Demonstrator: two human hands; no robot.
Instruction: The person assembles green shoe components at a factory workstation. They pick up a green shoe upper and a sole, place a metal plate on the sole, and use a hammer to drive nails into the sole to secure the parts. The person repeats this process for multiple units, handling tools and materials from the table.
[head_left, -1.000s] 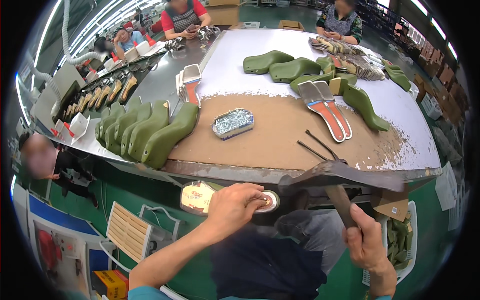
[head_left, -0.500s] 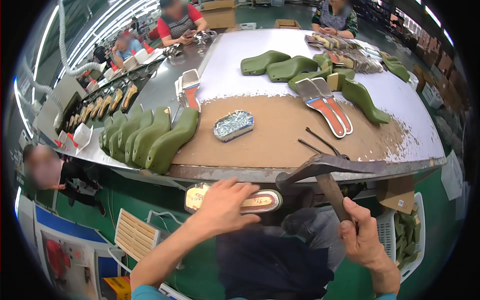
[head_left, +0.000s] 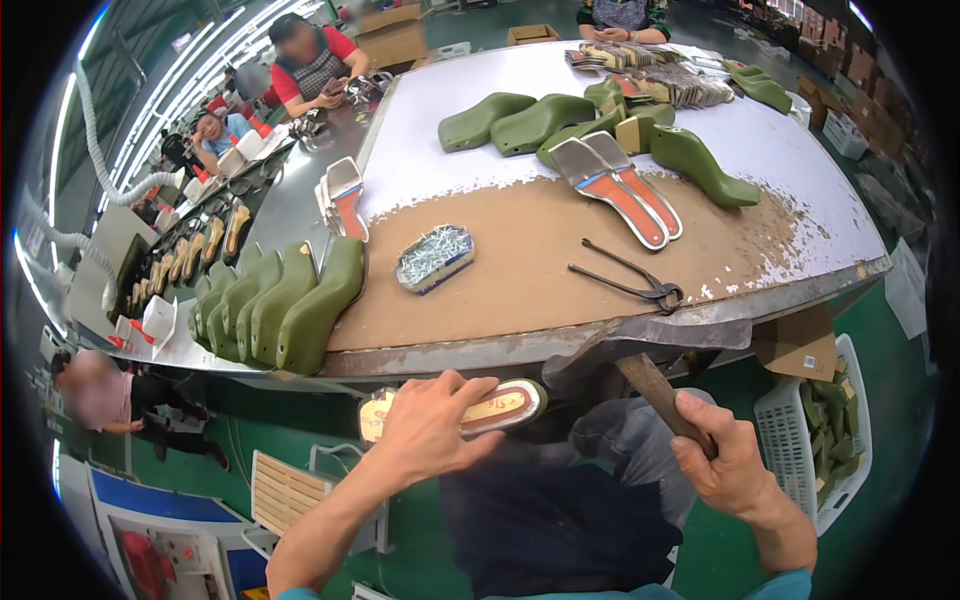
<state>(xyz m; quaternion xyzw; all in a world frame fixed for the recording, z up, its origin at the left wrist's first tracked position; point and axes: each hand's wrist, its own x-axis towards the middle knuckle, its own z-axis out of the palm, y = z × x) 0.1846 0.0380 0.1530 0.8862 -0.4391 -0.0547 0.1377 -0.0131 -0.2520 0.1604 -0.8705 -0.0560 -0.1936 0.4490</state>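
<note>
"Left?"

"Cream-and-brown, insole-faced oblong last (head_left: 505, 407), near the brown-and-white table (head_left: 480, 310). Left hand (head_left: 430, 425) spread across, grasp unclear. Likely stiff, smooth; hold mid-length."

"Right?"

"Dark-headed, brown wooden-handled hammer (head_left: 652, 392), clenched by right hand (head_left: 728, 455); probably head-heavy."

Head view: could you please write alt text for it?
A person's left hand lies over an upturned shoe last; the right hand grips a hammer by its wooden handle. A table ahead bears green lasts, a box of nails and pincers.
</note>
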